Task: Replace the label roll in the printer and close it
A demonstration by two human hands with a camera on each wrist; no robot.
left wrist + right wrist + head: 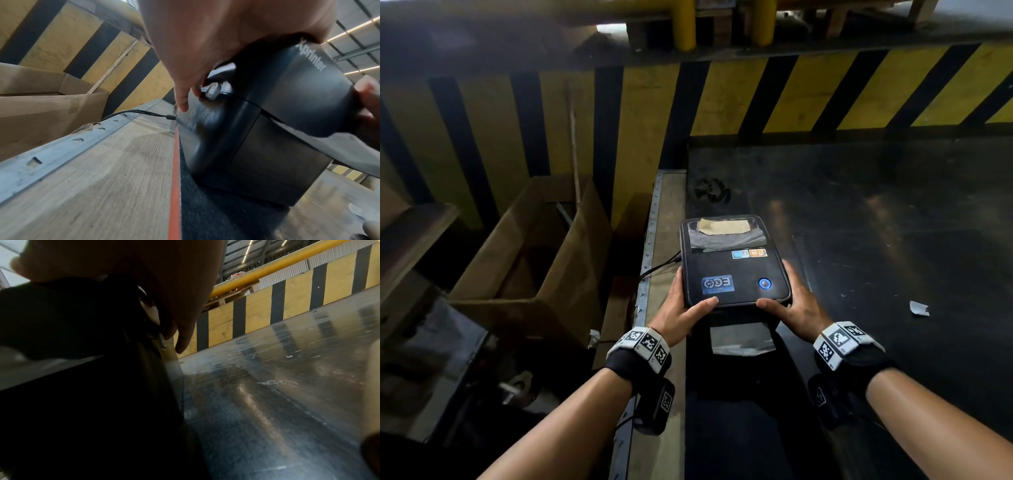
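A black label printer [736,270] with a lit blue button [765,283] stands at the left edge of the dark table [876,222]. Its lid lies down over the body. A strip of label paper [743,337] sticks out of the front slot toward me. My left hand [681,305] grips the printer's left side, thumb on the lid's front corner. In the left wrist view its fingers [183,97] reach down by the grey side latch [212,90]. My right hand [796,301] grips the right side the same way, and its fingers [183,331] curl down the printer's dark flank [82,386].
A black cable [657,267] runs left from the printer over a wooden ledge with a metal rail [667,212]. An open cardboard box [534,246] sits lower left. A yellow-and-black striped wall [756,96] closes the back. A paper scrap [918,308] lies to the right.
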